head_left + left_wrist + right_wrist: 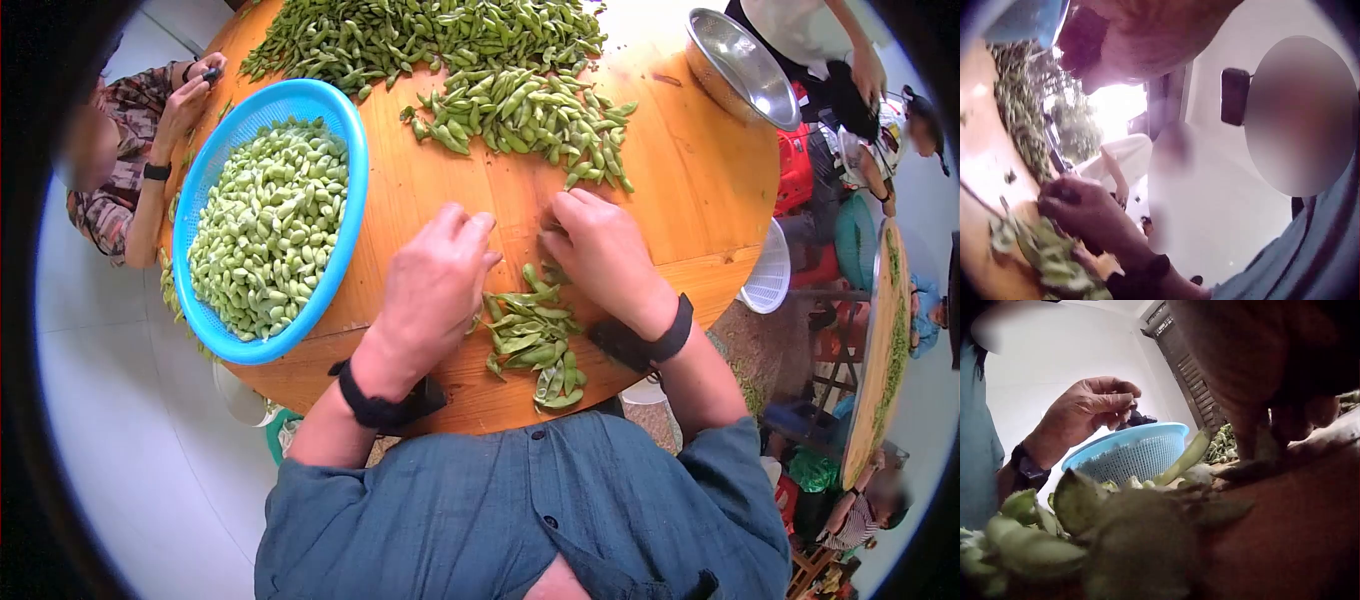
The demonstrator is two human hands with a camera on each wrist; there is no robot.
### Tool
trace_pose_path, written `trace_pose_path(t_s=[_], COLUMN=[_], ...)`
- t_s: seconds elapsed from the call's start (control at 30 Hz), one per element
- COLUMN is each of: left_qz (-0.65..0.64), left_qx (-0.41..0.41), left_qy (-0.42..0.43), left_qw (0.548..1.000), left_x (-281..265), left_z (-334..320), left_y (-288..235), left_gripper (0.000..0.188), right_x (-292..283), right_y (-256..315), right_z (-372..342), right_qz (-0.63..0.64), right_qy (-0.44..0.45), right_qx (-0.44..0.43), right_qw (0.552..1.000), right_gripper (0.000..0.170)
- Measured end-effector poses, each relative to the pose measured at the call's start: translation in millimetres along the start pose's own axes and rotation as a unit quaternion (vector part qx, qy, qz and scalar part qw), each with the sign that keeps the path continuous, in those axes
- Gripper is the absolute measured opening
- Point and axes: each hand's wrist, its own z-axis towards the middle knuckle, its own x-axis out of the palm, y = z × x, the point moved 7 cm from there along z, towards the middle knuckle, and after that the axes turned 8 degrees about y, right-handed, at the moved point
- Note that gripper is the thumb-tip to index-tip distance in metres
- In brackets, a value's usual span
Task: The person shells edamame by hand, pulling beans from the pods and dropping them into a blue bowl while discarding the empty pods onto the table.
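Note:
My left hand (435, 275) is raised over the table left of the pod pile, its fingers curled. In the right wrist view, the left hand (1088, 409) has thumb and fingertips together, with nothing plainly showing between them. My right hand (605, 245) reaches down just beyond the small pile of green soybean pods (530, 335), its fingers curled. A pale green soybean pod (1266, 445) shows between the right fingers close over the tabletop, partly hidden by them. Left of my hands stands a blue basket (357, 170) full of shelled green soybeans (270, 230).
A large heap of pods (430, 35) covers the table's far side, with a smaller heap (530, 115) in front. A metal colander (745, 65) stands at the far right edge. Another person (125, 170) sits at the left, and several people are around a second table (870, 350).

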Motion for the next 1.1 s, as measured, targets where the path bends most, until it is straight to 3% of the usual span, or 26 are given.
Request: trace_pose_path(t_s=[0.1,0.17,0.2,0.27,0.33,0.4,0.47,0.53,0.57,0.63,0.67,0.73,0.8,0.87,0.9,0.97,1.1], left_qz=[-0.004,-0.012,-0.019,-0.013,-0.005,-0.008,0.044,0.135,0.136,0.279,0.280,0.145,-0.013,-0.082,-0.069,-0.057,-0.017], left_qx=[-0.025,-0.023,-0.024,-0.021,-0.016,-0.005,0.006,-0.077,-0.077,-0.086,-0.082,-0.043,0.006,0.004,0.017,0.034,0.022], left_qy=[0.062,0.060,0.057,0.055,0.052,-0.021,-0.138,-0.180,-0.180,-0.184,-0.185,-0.195,-0.100,-0.006,-0.009,-0.011,0.009], left_qw=[0.998,0.998,0.998,0.998,0.999,1.000,0.989,0.971,0.971,0.939,0.939,0.969,0.995,0.997,0.997,0.998,1.000], left_x=[28,28,28,26,16,-21,-65,-96,-101,-107,-103,-85,-50,-9,8,40,70], left_z=[6,5,4,3,-1,-7,-20,-34,-37,-37,-33,-23,3,34,50,76,96], left_y=[17,20,21,20,15,-2,-6,11,19,25,21,5,-14,-20,-22,-17,-5], left_gripper=[0.016,0.014,0.012,0.012,0.013,0.018,0.021,0.022,0.022,0.019,0.019,0.019,0.018,0.021,0.021,0.022,0.019], right_x=[-6,-1,-4,-2,-3,-12,-21,-42,-45,-46,-48,-38,-34,-32,-33,-33,-20], right_y=[-3,0,2,20,23,5,-8,-22,-25,-26,-26,-29,-29,-34,-32,-36,-33], right_z=[-9,-17,-20,-25,-24,-22,-19,-21,-24,-24,-25,-28,-32,-37,-39,-48,-54], right_qz=[0.033,0.182,0.181,0.210,0.209,0.270,0.251,0.289,0.351,0.321,0.288,0.283,0.276,0.292,0.290,0.359,0.314], right_qy=[0.006,0.094,0.092,0.153,0.160,0.088,0.035,-0.086,-0.118,-0.144,-0.168,-0.158,-0.142,-0.132,-0.134,-0.183,-0.136], right_qx=[0.010,0.019,0.020,-0.070,-0.079,0.030,0.038,0.075,0.114,0.085,0.057,0.055,0.051,0.092,0.092,0.154,0.118], right_qw=[0.999,0.979,0.979,0.963,0.961,0.958,0.967,0.950,0.922,0.932,0.941,0.944,0.949,0.943,0.943,0.902,0.932], right_gripper=[0.015,0.016,0.016,0.016,0.016,0.015,0.015,0.011,0.007,0.006,0.005,0.005,0.005,0.007,0.007,0.010,0.013])
